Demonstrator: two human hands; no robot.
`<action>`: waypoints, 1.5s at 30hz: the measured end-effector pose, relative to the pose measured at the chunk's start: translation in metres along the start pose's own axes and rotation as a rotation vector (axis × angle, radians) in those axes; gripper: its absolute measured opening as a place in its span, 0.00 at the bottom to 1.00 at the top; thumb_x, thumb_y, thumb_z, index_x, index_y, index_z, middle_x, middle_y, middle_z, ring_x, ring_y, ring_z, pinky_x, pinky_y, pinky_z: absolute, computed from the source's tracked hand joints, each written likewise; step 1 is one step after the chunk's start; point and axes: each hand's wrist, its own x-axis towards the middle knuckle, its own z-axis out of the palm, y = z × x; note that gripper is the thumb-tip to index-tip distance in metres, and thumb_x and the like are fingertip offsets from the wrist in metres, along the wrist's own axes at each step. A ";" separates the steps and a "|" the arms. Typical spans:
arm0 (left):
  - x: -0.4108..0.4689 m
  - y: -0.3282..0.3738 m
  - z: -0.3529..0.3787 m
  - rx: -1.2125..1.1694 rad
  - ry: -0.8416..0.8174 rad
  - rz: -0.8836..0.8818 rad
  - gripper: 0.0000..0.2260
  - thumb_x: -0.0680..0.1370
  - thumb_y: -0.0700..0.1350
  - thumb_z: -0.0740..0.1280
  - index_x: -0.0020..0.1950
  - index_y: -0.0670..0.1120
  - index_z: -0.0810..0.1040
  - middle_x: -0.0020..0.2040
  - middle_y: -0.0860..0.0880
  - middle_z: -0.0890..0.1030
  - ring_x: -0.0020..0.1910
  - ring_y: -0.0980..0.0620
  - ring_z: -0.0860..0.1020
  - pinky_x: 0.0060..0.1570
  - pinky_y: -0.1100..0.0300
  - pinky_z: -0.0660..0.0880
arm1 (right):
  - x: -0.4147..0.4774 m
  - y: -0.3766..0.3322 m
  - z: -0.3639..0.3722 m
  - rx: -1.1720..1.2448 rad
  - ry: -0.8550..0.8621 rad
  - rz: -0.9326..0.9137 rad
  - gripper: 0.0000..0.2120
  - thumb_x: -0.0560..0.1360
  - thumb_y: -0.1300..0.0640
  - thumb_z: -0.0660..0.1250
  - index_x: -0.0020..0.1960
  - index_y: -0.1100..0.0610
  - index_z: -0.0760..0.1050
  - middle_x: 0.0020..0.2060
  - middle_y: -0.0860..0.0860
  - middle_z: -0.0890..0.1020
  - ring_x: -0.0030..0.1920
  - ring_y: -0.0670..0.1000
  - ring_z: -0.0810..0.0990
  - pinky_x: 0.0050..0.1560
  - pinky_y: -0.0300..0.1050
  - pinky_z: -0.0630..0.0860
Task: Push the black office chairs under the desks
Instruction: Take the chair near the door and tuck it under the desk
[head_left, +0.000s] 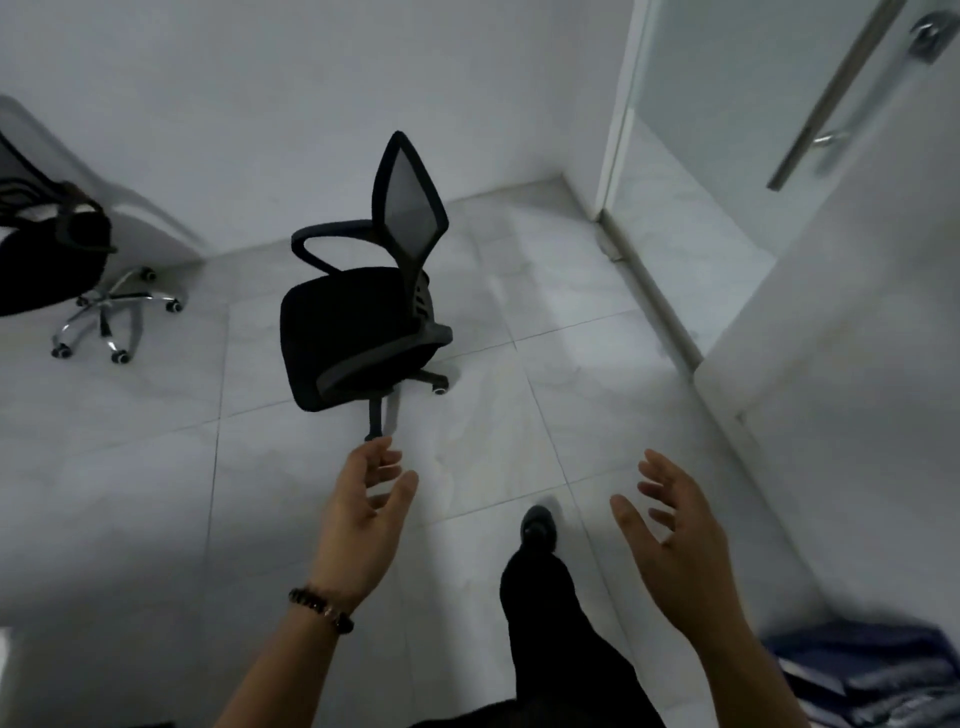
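A black office chair (358, 322) with a mesh back and curved armrests stands in the middle of the tiled floor, away from any desk. A second black chair (49, 260) with a chrome wheel base sits at the left edge, partly under a white desk (104, 182). My left hand (363, 514), with a bead bracelet on its wrist, reaches toward the near chair with fingers apart, just short of its base. My right hand (675, 530) is held out open, further right. Neither hand touches a chair.
A frosted glass door (727, 130) with a long metal handle (841, 88) stands at the right, past a white wall corner (857, 364). My black-trousered leg and shoe (540, 530) step forward between the hands. Blue striped fabric (872, 670) lies at the bottom right.
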 end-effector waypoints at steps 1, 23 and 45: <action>0.032 0.004 0.007 0.009 0.008 -0.015 0.16 0.77 0.44 0.65 0.63 0.53 0.67 0.56 0.59 0.74 0.55 0.61 0.74 0.45 0.71 0.70 | 0.036 0.000 0.003 -0.002 -0.010 0.006 0.27 0.75 0.50 0.70 0.72 0.49 0.66 0.64 0.45 0.75 0.59 0.43 0.75 0.61 0.49 0.76; 0.616 0.082 0.103 -0.201 0.356 -0.369 0.19 0.77 0.42 0.66 0.67 0.48 0.69 0.58 0.53 0.75 0.55 0.61 0.74 0.49 0.68 0.72 | 0.734 -0.146 0.119 -0.250 -0.453 -0.203 0.25 0.76 0.51 0.69 0.70 0.42 0.65 0.65 0.43 0.73 0.60 0.41 0.75 0.60 0.46 0.75; 0.826 0.145 0.177 -0.047 1.112 -0.946 0.20 0.78 0.47 0.66 0.69 0.48 0.68 0.61 0.50 0.74 0.58 0.56 0.73 0.57 0.60 0.72 | 1.022 -0.294 0.380 -0.405 -1.609 -1.027 0.26 0.79 0.47 0.64 0.74 0.46 0.61 0.67 0.43 0.68 0.64 0.41 0.69 0.59 0.38 0.68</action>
